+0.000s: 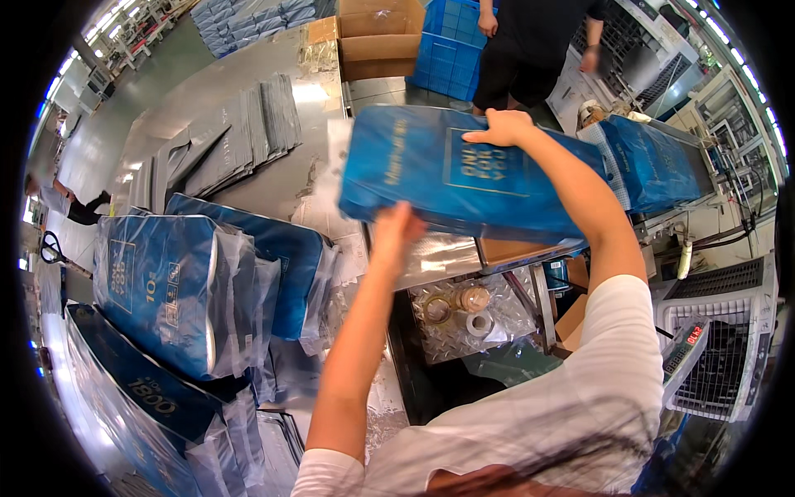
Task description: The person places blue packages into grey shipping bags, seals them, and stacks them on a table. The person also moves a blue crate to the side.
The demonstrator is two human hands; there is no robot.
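A long blue package [464, 170] in clear plastic, with gold print, lies across the middle between my arms. My left hand [399, 222], slightly blurred, grips its near edge toward the left end. Over its far edge my right hand [507, 129] is hooked, thumb spread on the top face and the other fingers partly hidden. Behind its right end, another blue package [658, 166] lies on the machine's feed. Several blue plastic-wrapped packages [153, 290] lean in a row at the left, next to my left forearm.
Flat grey bags [248, 132] are fanned out on the metal table [310, 161]. Tape rolls [479, 323] sit on a lower plate near me. Beyond stand a cardboard box [381, 37], a blue crate [447, 54] and a person in black [538, 41]. A lit counter display [686, 346] is at right.
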